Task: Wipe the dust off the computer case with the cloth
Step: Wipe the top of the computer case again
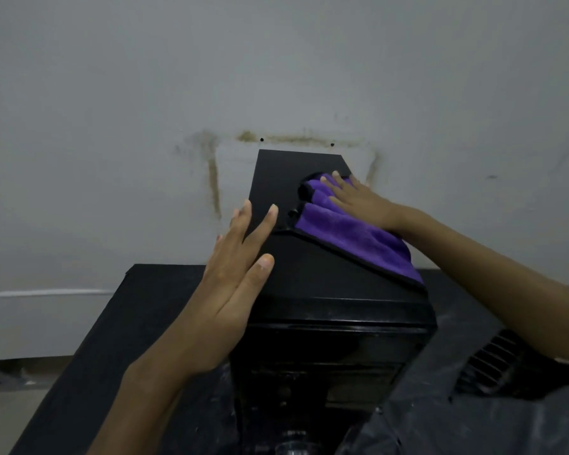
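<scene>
Purple microfibre cloth (358, 234) lies pressed under the right hand (358, 200), whose fingers are spread flat across it near the far right edge of the black computer case (309, 267), one corner of the fabric draping over that side. Nearer the camera, the left hand (234, 290) rests open with fingers extended against the case's top left edge, gripping nothing. The tower stands upright on a dark, dust-streaked surface (112, 356) close to a pale wall (178, 77) marked with brownish stains (212, 178) just behind it.
</scene>
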